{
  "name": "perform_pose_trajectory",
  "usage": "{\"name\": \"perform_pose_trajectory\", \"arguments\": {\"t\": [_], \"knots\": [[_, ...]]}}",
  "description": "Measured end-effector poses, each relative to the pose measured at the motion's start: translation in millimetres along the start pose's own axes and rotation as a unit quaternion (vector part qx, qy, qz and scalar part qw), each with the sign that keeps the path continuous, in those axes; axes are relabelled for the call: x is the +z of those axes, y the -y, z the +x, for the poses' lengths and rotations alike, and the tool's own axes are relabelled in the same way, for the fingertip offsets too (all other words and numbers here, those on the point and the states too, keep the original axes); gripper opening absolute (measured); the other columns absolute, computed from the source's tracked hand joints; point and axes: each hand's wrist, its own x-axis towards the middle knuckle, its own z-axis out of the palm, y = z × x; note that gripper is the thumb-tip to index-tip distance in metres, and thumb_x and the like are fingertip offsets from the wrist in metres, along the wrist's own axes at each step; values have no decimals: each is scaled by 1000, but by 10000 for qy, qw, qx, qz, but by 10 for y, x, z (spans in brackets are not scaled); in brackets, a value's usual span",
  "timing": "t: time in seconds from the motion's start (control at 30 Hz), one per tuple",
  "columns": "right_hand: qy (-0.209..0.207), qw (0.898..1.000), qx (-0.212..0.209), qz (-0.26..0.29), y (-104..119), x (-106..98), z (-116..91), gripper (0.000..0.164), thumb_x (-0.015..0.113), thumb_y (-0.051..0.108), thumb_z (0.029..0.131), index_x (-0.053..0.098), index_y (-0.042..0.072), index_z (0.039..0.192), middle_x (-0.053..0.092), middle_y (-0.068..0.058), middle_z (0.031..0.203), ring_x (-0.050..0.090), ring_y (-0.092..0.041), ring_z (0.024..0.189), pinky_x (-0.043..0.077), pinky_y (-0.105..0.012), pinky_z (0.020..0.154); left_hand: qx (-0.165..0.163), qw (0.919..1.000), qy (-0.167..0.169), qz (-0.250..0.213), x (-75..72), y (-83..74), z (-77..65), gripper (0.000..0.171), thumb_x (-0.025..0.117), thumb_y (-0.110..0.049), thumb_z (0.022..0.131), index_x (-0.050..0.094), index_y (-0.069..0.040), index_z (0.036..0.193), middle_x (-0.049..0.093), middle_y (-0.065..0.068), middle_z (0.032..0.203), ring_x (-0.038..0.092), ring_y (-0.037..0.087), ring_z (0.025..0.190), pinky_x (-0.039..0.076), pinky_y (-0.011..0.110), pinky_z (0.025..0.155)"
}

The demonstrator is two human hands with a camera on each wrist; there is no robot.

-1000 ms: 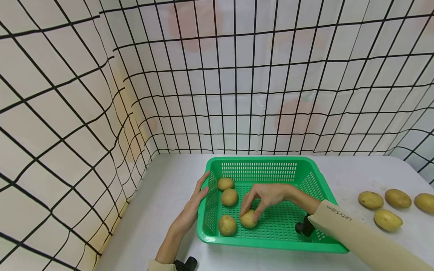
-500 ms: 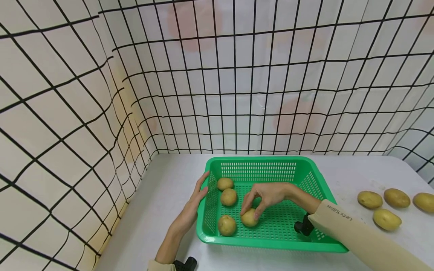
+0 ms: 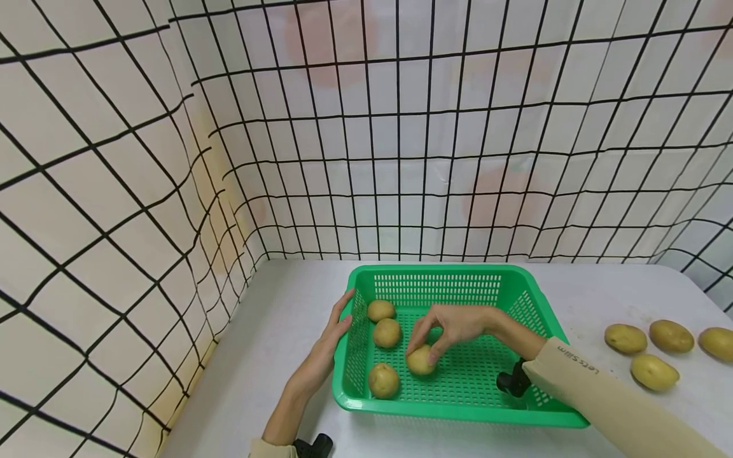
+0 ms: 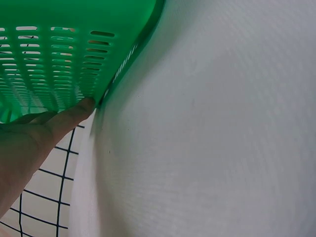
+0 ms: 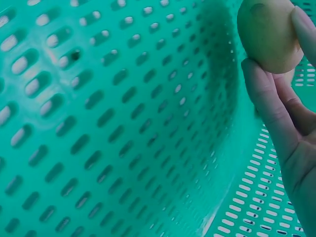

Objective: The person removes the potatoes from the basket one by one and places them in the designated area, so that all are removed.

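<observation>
In the head view, my right hand (image 3: 452,327) reaches into a green plastic basket (image 3: 458,416) and pinches a potato (image 3: 420,360) between thumb and fingers. The right wrist view shows that potato (image 5: 270,34) from the side, close over the slotted basket floor. Along the basket's left side lies my left hand (image 3: 322,350), its fingers extended against the wall near the rim. From the left wrist, a straight digit (image 4: 74,116) touches the outside of the slotted wall. Three other potatoes lie inside at the left: one at the back (image 3: 380,310), one (image 3: 387,333) just before it, and one (image 3: 383,380) nearer the front.
On the white table (image 3: 275,318), several more potatoes (image 3: 655,372) lie to the right of the basket. Black wire mesh (image 3: 424,159) stands behind the table and along its left side. A dark wrist camera (image 3: 515,380) hangs under the right sleeve, inside the basket.
My right hand has risen slightly with the pinched potato, which sits a little higher in the head view. The left hand and basket stay put.
</observation>
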Motion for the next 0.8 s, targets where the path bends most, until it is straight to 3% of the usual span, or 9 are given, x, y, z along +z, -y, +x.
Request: {"name": "perform_pose_trajectory", "arguments": {"t": [0.4, 0.63, 0.8], "knots": [[-402, 9984, -387, 17, 39, -70, -50, 37, 79, 11, 91, 73, 1, 126, 72, -16, 128, 65, -13, 118, 57, -45, 98, 12, 10000, -20, -69, 12, -2, -6, 51, 30, -47, 112, 12, -51, 161, 6, -6, 173, 8, 32, 160, 20, 70, 123], [-719, 9969, -294, 100, 89, -116, -87, 37, 78, 13, 92, 73, 4, 128, 69, -15, 131, 63, -15, 120, 59, -36, 93, 30, 10000, -60, -17, 21, 0, 0, 51, 30, -46, 113, 13, -51, 161, 7, -6, 173, 7, 31, 160, 18, 70, 123], [-906, 9956, -238, 70, 96, -145, -105, 38, 78, 13, 92, 73, 6, 129, 69, -14, 132, 62, -16, 122, 59, -36, 94, 39, 10000, -75, -3, 20, 3, 1, 51, 30, -46, 112, 13, -51, 160, 7, -6, 173, 7, 31, 160, 18, 71, 122]]}}
